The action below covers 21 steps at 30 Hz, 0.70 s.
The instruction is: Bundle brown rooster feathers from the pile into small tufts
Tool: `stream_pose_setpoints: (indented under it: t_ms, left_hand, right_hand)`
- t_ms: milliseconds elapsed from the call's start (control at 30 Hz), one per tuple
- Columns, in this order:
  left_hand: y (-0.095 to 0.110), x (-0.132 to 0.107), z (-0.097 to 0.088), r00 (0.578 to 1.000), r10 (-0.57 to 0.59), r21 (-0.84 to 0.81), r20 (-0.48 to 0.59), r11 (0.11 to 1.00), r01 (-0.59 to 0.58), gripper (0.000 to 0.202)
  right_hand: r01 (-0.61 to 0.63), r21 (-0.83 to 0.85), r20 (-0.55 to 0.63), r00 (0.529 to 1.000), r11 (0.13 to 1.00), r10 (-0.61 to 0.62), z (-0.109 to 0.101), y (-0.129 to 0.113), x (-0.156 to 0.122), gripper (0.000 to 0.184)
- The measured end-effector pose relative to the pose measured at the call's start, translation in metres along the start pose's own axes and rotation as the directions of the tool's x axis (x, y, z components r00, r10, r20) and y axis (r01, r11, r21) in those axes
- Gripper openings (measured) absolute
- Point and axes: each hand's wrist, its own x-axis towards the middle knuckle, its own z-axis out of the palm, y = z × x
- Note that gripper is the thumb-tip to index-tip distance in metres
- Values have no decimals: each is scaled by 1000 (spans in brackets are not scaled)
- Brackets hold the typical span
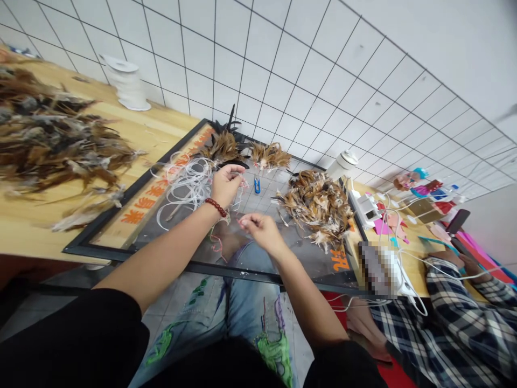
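Note:
My left hand [226,183], with a red bead bracelet on the wrist, is raised over a glass tabletop [258,253] and its fingers are pinched together on thin white string. My right hand [258,226] is lower and nearer, fingers pinched on something too small to name. Loose coils of white string [181,186] lie just left of my left hand. A bunch of dark and brown feathers [222,145] sits behind that hand. A smaller brown tuft [270,155] lies beside it. A larger pile of brown and white feathers [317,207] lies right of my right hand.
A big heap of brown feathers [52,140] covers the wooden table at the left, with a white spool [127,83] behind it. Blue scissors [257,186] lie on the glass. At the right sits a person in a plaid shirt [456,318], near cables, coloured papers and a white device [365,207].

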Motion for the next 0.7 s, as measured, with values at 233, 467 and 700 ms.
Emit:
stream_pose_setpoints:
  t_ms: [233,467,700]
  left_hand:
    - [-7,0,2,999,-14,69,36,998,12,20]
    - [-11,3,-3,991,-15,156,130,988,-6,23]
    - [-21,2,-8,969,79,378,234,911,-165,24]
  right_hand:
    - [-216,414,-92,956,884,277,-26,27,24,23]
    - [-250,424,-95,944,870,317,-24,24,28,15]
    - [-118,-28,-412,906,993,96,-28,29,24,25]
